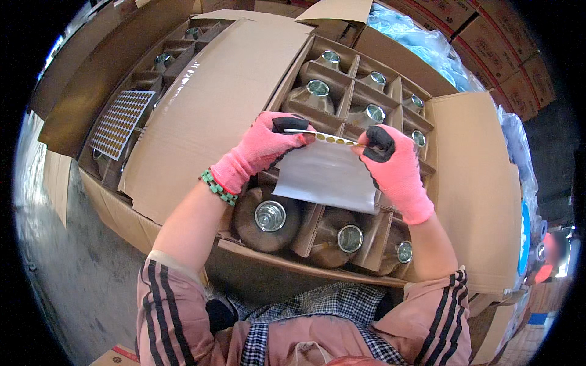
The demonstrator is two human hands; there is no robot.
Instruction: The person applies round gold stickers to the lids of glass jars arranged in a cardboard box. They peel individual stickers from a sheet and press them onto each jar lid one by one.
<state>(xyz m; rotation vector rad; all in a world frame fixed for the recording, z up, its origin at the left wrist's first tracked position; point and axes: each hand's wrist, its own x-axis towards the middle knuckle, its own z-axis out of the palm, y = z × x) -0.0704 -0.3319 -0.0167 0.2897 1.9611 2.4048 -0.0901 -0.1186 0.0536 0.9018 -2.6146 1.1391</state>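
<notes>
Between my hands is a white sticker sheet [326,177], its upper edge folded over so that a row of round gold stickers shows. My left hand [265,146], in a pink glove with black fingertips, pinches the sheet's left end. At the right end, the gloved thumb and fingers of my right hand [394,168] close on the edge; whether a loose sticker is between them I cannot tell. Below the sheet, a carton [244,247] holds several brown, rounded glass vessels [268,226] with shiny silvery necks, parted by cardboard dividers [310,229]. The sheet hides some of them.
A broad cardboard flap [220,91] lies left of the open compartments. Beyond it, another sticker sheet [122,125] rests over more vessels. An open flap [473,189] spreads to the right. Blue plastic wrapping [421,39] and stacked cartons [494,43] stand behind. A blurred person [552,256] is far right.
</notes>
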